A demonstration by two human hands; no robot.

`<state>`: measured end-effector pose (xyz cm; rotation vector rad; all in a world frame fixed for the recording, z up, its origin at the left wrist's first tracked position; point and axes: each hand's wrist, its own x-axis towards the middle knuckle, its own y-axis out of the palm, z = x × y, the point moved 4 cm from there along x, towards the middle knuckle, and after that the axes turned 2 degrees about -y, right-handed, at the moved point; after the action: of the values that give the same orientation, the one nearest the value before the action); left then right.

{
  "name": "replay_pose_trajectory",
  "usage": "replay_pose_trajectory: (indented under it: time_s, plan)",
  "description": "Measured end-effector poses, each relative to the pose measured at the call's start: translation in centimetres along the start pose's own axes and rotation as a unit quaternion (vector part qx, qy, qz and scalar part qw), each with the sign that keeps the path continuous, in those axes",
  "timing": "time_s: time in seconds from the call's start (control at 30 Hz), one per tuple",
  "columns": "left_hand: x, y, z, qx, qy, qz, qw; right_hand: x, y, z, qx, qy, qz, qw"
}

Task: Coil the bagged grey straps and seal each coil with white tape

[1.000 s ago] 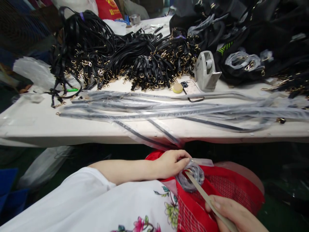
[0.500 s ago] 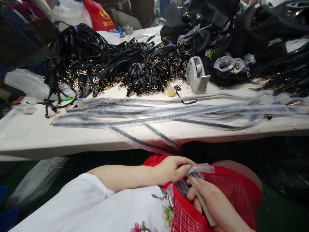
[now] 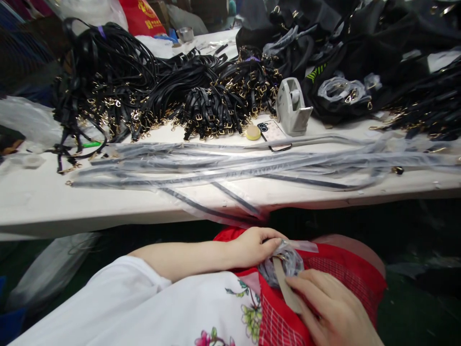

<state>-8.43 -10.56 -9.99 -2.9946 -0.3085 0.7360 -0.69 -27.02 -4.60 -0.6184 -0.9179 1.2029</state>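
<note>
My left hand [image 3: 257,246] is closed on the edge of a coiled strap in clear plastic [image 3: 295,262], which rests on my lap. A flat piece of clear film [image 3: 305,246] sticks out to the right of the coil. A flat grey-beige strip [image 3: 286,288] slants from the coil's middle down toward my right hand [image 3: 329,302]. Thumb and fingers of that hand are closed on the strip's side; its material is unclear. A bit of gold-coloured metal shows inside the coil.
Long plastic-sleeved straps [image 3: 201,175] lie across the white table [image 3: 118,204], some hanging over its front edge. Behind them are piled black straps with gold clasps [image 3: 212,113], a tape dispenser [image 3: 292,108], a phone [image 3: 271,129] and a yellow roll [image 3: 253,132]. Another coiled strap [image 3: 340,90] sits at right.
My right hand has moved down and right, off the coil, uncovering more of it. The strip now reaches into the coil's middle. My left hand stays at the coil's edge.
</note>
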Motion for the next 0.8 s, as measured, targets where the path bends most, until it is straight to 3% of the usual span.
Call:
replay_pose_trajectory:
  time_s: [0.13,0.23,0.37,0.47,0.8]
  plan:
    - [0.1,0.1,-0.3,-0.024,-0.012,0.015,1.0,1.2,0.5,0.5,-0.076,-0.028,-0.035,0.996]
    - [0.3,0.1,-0.1,-0.036,-0.028,0.022,0.999,1.7,0.5,0.5,-0.072,-0.032,-0.057,0.995]
    - [0.5,0.2,0.5,-0.052,-0.042,0.021,0.998,2.5,0.8,1.8,-0.037,-0.09,-0.041,0.994]
    - [0.6,0.4,0.6,-0.053,-0.037,0.023,0.998,2.8,0.6,2.5,-0.061,-0.113,-0.074,0.989]
    - [0.4,0.4,0.8,-0.056,-0.026,0.037,0.997,0.3,-0.2,0.5,-0.108,-0.096,-0.099,0.984]
